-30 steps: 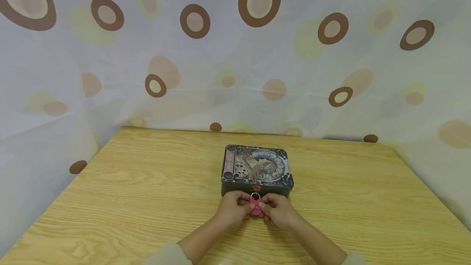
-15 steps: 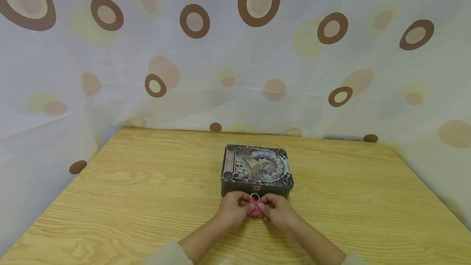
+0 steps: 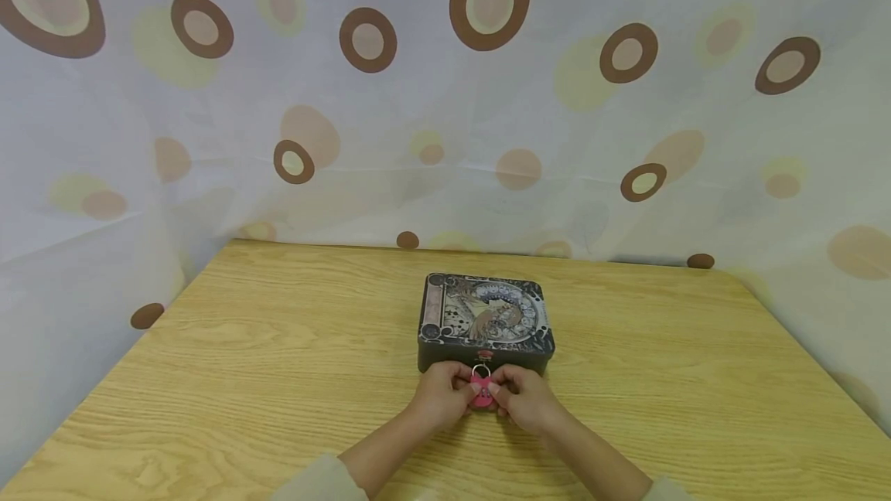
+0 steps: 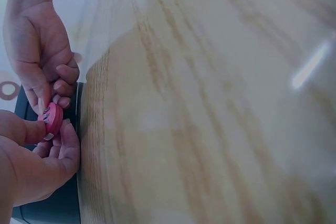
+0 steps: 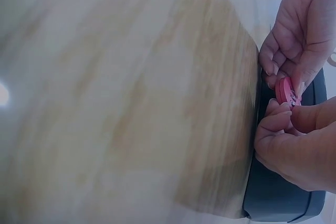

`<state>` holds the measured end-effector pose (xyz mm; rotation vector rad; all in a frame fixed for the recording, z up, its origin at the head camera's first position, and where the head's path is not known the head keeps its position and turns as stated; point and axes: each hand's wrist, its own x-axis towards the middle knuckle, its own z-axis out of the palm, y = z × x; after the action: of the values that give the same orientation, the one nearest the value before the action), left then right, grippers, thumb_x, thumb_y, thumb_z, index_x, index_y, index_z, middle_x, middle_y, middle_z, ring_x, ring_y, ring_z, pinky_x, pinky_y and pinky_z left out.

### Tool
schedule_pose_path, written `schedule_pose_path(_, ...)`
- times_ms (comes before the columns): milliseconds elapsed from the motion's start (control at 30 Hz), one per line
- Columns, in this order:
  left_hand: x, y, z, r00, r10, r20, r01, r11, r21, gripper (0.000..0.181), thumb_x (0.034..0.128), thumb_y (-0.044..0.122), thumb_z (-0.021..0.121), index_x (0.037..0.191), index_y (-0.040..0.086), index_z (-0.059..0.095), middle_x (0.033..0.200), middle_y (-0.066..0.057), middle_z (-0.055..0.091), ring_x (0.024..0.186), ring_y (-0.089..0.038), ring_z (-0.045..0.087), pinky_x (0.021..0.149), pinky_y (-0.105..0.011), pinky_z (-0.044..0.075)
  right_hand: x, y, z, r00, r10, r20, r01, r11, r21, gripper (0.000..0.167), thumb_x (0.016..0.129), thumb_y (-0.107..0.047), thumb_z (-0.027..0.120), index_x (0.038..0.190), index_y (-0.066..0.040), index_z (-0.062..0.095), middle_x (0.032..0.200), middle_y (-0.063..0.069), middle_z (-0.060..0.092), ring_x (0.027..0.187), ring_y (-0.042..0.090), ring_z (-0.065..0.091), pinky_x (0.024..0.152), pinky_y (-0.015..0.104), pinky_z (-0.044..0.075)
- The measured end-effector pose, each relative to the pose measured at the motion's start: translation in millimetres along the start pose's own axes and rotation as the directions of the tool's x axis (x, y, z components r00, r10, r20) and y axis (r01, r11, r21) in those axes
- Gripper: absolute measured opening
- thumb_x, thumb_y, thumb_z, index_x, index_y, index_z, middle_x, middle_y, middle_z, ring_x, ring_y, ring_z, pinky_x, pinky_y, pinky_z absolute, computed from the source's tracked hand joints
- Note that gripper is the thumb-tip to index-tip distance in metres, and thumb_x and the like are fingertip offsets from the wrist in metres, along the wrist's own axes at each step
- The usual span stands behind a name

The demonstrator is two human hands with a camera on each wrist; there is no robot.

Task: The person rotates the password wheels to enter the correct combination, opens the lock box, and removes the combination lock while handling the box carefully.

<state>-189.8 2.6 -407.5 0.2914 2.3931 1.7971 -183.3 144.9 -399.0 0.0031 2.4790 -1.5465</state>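
A pink combination padlock (image 3: pixel 482 393) with a silver shackle hangs at the front of a dark tin box (image 3: pixel 487 314) with a printed lid. My left hand (image 3: pixel 440 393) pinches the padlock's left side between thumb and fingers. From the other side my right hand (image 3: pixel 529 399) pinches it too, its thumb on the number dials. Both wrist views show the padlock (image 4: pixel 51 119) between the two sets of fingertips, close against the box's dark front wall (image 5: pixel 278 192). Whether the shackle is locked cannot be made out.
The box stands on a wooden table (image 3: pixel 278 331), near the middle. Behind and at the sides hangs a pale cloth (image 3: pixel 431 114) printed with brown and yellow circles.
Both hands stay on the padlock in nearly the same place. The padlock has shifted very slightly left; the box has not moved.
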Motion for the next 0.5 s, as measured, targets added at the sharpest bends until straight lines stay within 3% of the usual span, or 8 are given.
schedule_pose_path(267, -0.6, 0.1, -0.2, 1.0, -0.021, 0.003, 0.021, 1.0, -0.004, 0.011, 0.0853, -0.003, 0.059, 0.09, -0.012, 0.06, 0.068, -0.011, 0.059, 0.054, -0.009, 0.051, 0.05, -0.022, 0.05, -1.6, 0.2, 0.0, 1.0, -0.01, 0.01, 0.01, 1.0, 0.005, 0.01, 0.092, -0.001, 0.048, 0.091, 0.006, 0.056, 0.064, 0.002, 0.048, 0.057, 0.012, 0.044, 0.048, 0.021, 0.036)
schedule_pose_path(500, 1.7, -3.2, -0.9, 0.998, -0.043, 0.034, 0.044, 0.998, -0.04, 0.015, 0.084, -0.003, 0.06, 0.094, -0.013, 0.06, 0.079, -0.014, 0.062, 0.066, -0.011, 0.056, 0.059, -0.028, 0.055, -2.5, -2.3, -0.1, 1.0, 0.019, 0.005, -0.019, 1.0, 0.017, 0.01, 0.092, -0.001, 0.048, 0.09, 0.006, 0.055, 0.065, 0.003, 0.049, 0.058, 0.012, 0.044, 0.048, 0.02, 0.036)
